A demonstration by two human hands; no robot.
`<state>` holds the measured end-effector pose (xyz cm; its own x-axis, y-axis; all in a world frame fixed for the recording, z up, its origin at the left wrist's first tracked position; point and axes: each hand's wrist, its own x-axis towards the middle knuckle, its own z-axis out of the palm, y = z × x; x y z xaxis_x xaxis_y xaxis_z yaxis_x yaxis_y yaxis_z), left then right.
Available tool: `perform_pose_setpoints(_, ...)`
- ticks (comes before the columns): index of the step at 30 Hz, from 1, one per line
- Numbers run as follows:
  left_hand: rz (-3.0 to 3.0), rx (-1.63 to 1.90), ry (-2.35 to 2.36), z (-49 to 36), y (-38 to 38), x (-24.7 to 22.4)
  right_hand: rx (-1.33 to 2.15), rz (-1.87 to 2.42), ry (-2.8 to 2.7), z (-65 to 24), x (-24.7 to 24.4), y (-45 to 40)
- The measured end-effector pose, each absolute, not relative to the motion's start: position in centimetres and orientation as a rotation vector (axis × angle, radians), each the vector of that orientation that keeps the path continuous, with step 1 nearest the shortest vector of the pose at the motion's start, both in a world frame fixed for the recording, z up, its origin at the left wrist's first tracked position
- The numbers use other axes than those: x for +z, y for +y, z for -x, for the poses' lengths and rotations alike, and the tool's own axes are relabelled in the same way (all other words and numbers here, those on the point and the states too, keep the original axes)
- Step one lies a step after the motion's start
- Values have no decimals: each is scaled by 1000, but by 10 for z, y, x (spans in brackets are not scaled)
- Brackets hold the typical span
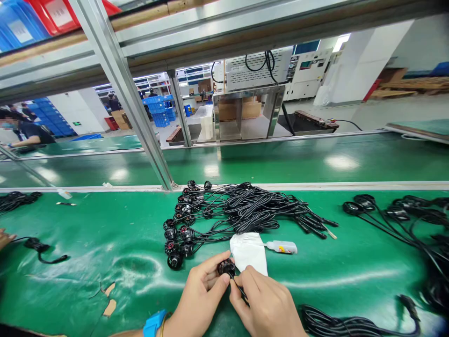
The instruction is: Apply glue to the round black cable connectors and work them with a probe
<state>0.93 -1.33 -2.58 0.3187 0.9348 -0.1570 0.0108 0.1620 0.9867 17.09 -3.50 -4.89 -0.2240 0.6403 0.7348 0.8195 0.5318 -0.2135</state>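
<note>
Green assembly-line matting (105, 262) stretched beneath us, with stacked blue crates (156, 111) far beyond. Our 2 hands were together: the left hand (199, 295) pinched a small black round connector (226, 267) above the mat, and the right hand (268, 304) closed on its thin cable (239, 289) just below. We judged the part light and fairly fragile, best held by its rigid body, its lead soft. Both wrists angled inward, beside a white cloth (249, 252).

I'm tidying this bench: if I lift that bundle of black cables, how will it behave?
The bundle of black cables will probably be floppy, since its thin cords lie in loose curves. The round black plugs look heavier than the cords, so they may swing and pull. The strands cross each other, so neighbouring cables could drag along.
</note>
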Motion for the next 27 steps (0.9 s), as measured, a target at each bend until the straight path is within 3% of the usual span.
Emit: perform_pose_setpoints(27, -1228, 869, 1019, -8, -13, -22, -226, 1173, -1983, -168, -51, -37)
